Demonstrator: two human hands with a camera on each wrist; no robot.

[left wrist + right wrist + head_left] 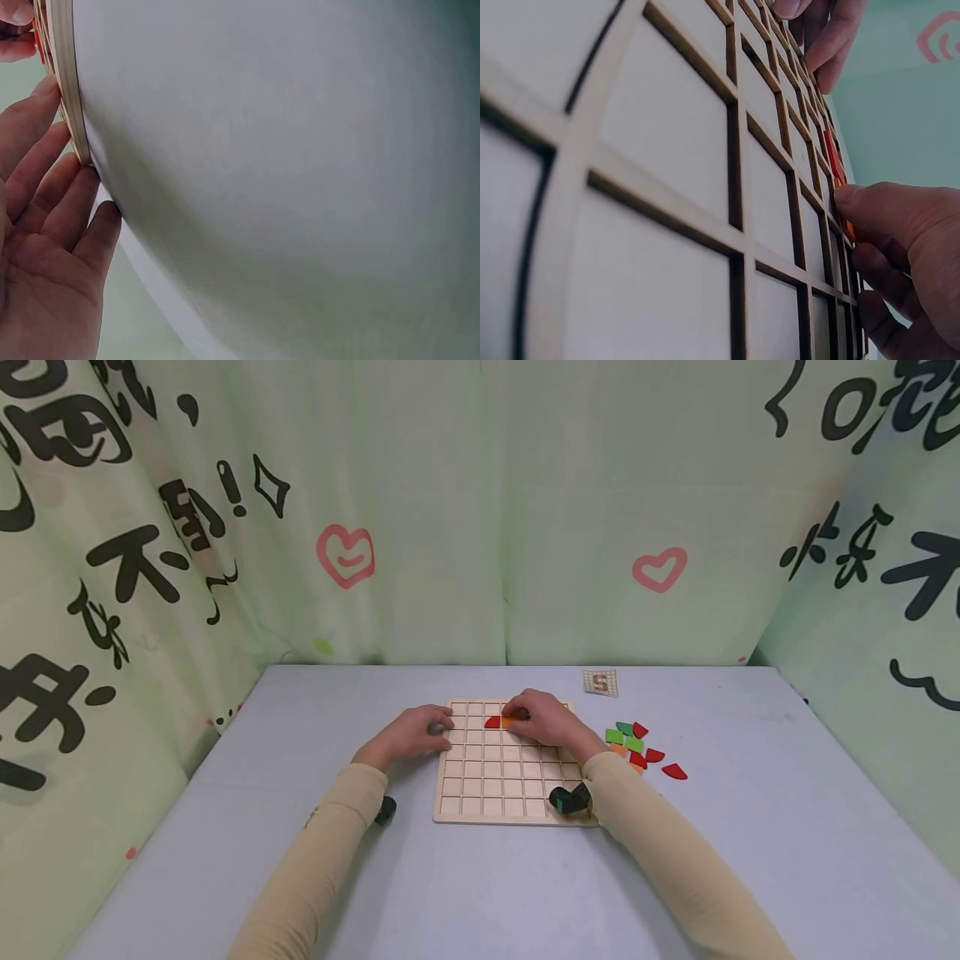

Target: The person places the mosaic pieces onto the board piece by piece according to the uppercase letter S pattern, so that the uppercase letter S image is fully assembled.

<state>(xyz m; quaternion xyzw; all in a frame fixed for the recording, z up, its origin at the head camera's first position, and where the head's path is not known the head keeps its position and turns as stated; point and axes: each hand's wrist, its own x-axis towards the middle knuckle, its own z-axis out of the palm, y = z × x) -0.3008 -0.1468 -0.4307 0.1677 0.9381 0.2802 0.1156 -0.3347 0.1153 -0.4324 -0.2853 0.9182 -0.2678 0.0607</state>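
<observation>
A wooden grid board [491, 785] with square cells lies on the table. In one of its upper cells is a red piece [492, 722] with a curved edge. Just right of that, my right hand [553, 720] pinches a small orange piece [507, 722] at the grid; the thumb is on it in the right wrist view, and its shape is mostly covered. My left hand [408, 732] rests against the board's upper left edge. Seen from the left wrist, those fingers [67, 206] are nearly straight and touch the board's side.
Right of the board lies a loose group of red, green and orange pieces [634, 745]. A small patterned card [601, 682] is near the table's back edge. Printed curtains [495, 510] surround the white table [750, 827] at the back and sides.
</observation>
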